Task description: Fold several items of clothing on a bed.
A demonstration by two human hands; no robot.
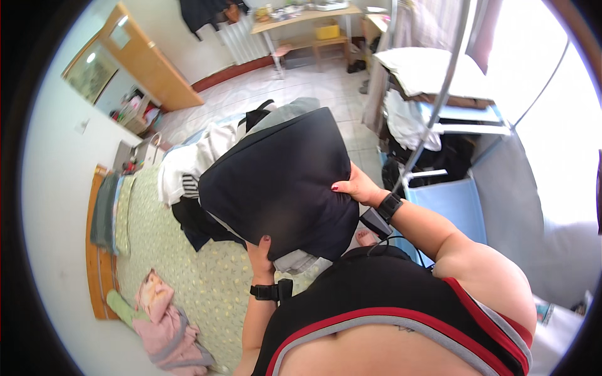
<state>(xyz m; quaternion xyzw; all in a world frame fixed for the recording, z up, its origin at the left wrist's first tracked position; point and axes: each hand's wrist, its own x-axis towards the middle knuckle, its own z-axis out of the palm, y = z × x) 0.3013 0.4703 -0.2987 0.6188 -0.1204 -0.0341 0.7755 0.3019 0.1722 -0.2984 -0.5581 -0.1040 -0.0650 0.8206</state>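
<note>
A dark navy folded garment is spread between my two hands, above the bed. My left hand grips its near lower edge, with the thumb on top and the other fingers hidden beneath. At the right edge, my right hand pinches the cloth, thumb uppermost. Grey cloth shows under the near edge. Behind the garment lie a white garment with a black-striped part, a grey-green cloth and black clothing. Whether the navy garment touches this pile cannot be told.
The bed has a patterned green sheet and a wooden headboard. Pink and grey cloth lies near the wall. To my right stands a metal-framed rack with blue fabric shelves. A table stands beyond the tiled floor.
</note>
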